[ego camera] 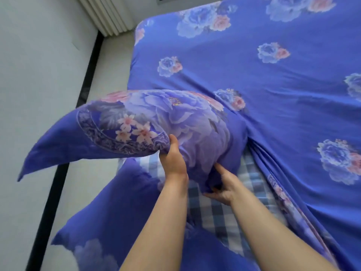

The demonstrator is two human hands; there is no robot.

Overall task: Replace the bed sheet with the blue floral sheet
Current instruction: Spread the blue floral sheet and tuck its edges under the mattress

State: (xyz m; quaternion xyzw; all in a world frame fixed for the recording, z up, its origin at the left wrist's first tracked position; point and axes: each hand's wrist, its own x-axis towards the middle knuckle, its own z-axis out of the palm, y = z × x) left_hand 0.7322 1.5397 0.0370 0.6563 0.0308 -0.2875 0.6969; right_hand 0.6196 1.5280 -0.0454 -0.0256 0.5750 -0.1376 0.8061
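At frame centre, both hands, left (172, 159) and right (224, 187), were closed on a pillow (156, 122), lifted clear. That probably let the sheet (273, 85) reach the bare checked corner (218, 210).

A blue floral sheet (263, 85), printed with clusters of pale blue and pink peonies, lies spread over most of the bed, smooth toward the far edge and fitted over the far left corner. Along the near left side it is rumpled and drawn into long folds, leaving a strip of blue-and-white checked sheet (218, 208) exposed beneath. The checked sheet lies flat at the bed's near left corner, partly covered. The floral sheet's bordered hem runs diagonally down the near side, gathered in pleats beside the checked strip.
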